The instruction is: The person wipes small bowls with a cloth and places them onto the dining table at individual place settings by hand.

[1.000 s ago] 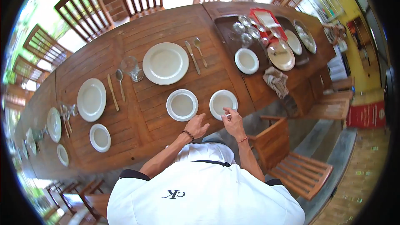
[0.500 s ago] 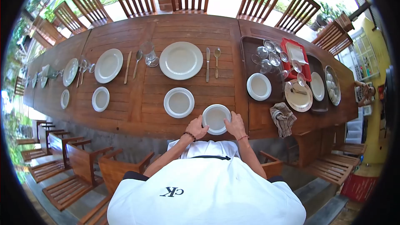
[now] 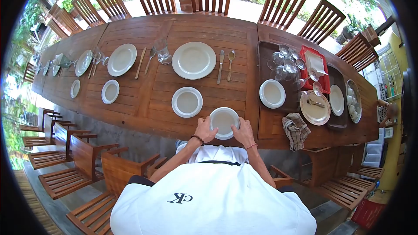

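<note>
Wooden table; small plate by surface's near edge. Person's left hand and right hand grip opposite sides, thumbs over rim; even, light pressure best for level hold.

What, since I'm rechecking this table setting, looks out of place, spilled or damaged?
The checked cloth stands out: it lies crumpled at the near edge of the table, unlike the knife and spoon laid straight beside the large plate. No spill or damage shows.

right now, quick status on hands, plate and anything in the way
Left hand and right hand gripping small plate, opposite sides of rim. Small plate near table edge. Nearest possible obstacle: second plate, ahead to the left, apart.
</note>
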`<state>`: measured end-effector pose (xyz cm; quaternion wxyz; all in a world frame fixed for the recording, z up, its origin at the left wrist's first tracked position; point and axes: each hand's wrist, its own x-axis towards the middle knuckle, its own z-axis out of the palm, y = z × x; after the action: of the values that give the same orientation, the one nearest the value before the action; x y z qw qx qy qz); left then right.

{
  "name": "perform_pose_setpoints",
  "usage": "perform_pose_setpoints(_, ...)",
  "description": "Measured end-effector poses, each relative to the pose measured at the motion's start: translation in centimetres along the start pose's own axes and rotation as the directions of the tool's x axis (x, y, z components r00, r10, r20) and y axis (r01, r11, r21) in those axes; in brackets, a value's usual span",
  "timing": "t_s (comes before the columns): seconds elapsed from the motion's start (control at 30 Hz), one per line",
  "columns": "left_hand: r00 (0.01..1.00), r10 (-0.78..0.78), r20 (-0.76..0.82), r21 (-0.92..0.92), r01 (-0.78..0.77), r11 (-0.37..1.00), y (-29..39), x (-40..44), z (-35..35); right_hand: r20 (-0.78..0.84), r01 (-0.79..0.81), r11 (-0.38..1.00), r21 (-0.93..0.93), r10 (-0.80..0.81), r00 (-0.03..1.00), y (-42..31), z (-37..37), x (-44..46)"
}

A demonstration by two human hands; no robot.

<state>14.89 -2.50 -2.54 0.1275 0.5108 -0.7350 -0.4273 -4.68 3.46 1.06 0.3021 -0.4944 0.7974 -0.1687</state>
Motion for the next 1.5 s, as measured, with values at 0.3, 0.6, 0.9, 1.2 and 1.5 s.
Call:
perform_pose_setpoints(0.3,0.997,0.027,-0.069,-0.019,-0.028,0.999,1.7,-0.4,-1.1,-0.094,0.045,0.997,0.063,-0.039,0.995,0.9,0.3,-0.3)
perform_pose_setpoints(0.6,0.939,-0.06,-0.339,-0.344,-0.065,0.937,1.0,-1.3,-2.4,-0.273,0.178,0.949,0.261,-0.104,0.956,0.2,0.3,0.1)
perform_pose_setpoints(0.9,0.862,-0.32,-0.393,-0.438,0.13,0.89,-2.3,-5.0,-5.1,-0.056,0.233,0.929,0.288,-0.227,0.972,-4.9,2.1,1.2)
perform_pose_setpoints(1.2,0.644,-0.513,-0.568,-0.53,0.191,0.826,-8.3,-9.7,-10.4,0.141,0.362,0.886,0.291,-0.414,0.899,-14.5,8.2,3.2)
perform_pose_setpoints(1.5,0.413,-0.609,-0.677,-0.59,0.189,0.785,-17.4,-15.9,-19.6,0.277,0.477,0.792,0.381,-0.59,0.758,-28.4,18.4,2.2)
